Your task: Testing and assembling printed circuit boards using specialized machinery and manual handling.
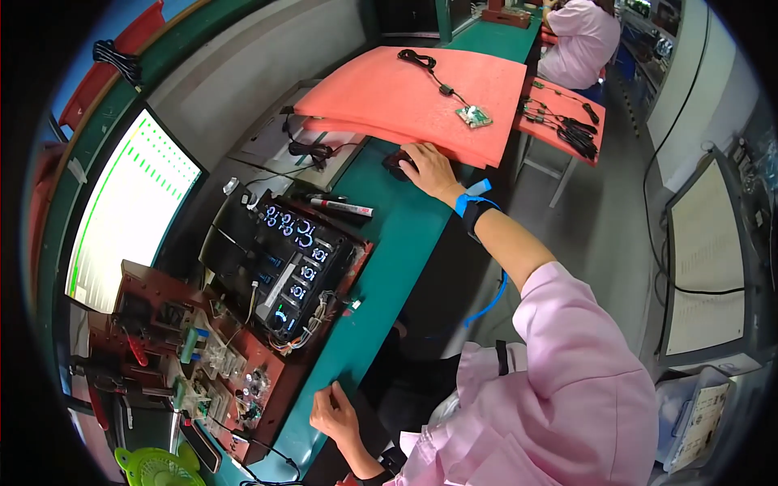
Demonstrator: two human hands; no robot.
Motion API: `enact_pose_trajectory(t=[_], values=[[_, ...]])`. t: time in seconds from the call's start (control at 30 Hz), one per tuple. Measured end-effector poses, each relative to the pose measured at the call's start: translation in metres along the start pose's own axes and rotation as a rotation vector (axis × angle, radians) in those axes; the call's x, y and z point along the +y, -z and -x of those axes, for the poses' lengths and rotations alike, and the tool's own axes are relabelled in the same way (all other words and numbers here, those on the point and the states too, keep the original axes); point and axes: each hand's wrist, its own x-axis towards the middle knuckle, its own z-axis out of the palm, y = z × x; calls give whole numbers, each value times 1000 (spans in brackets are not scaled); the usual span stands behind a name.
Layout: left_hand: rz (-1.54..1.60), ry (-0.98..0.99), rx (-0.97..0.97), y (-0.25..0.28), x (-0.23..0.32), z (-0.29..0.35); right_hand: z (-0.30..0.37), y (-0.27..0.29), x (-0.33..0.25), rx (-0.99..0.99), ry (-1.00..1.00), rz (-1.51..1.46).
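My right hand (429,172) reaches far forward over the green bench, its fingers curved over a dark computer mouse (397,164) at the edge of the orange foam sheets. A blue wrist strap (472,202) with a cord circles that wrist. Close to me, my left hand (334,415) rests at the bench edge, fingers curled in a loose fist with nothing visible in it. Between the hands, left of them, sits a black panel with lit displays (292,259) on a red-brown fixture. A marker pen (342,207) lies just beyond it.
A lit monitor (130,211) stands left. The orange foam sheets (365,85) carry a green circuit board (473,117) with a cable. Black cables lie on a side stool (559,121). Red test fixtures (219,364) and a green fan (158,467) are nearby left. Another person (579,40) sits beyond.
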Motion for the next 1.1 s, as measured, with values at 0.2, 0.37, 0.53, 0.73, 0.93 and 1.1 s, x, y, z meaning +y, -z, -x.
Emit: enact_pose_trajectory(t=[0.2, 0.37, 0.53, 0.73, 0.93, 1.1], values=[[-35, 35, 24, 2, 0, 0, 1, -15, 2, -93, 56, 45], [-66, 51, 36, -1, -2, 0, -8, -26, -6, -140, 0, 74], [-41, 20, 95, -7, 2, -3, -6, -22, -6, -141, -20, 157], [-79, 83, 110, -5, 2, -3, -8, -27, -12, -165, 50, 80], [-112, 81, 164, -4, 0, -3, -7, -23, -5, -115, 222, 47], [-65, 84, 79, 0, 0, -3, -7, -32, 2, -35, 213, 42]])
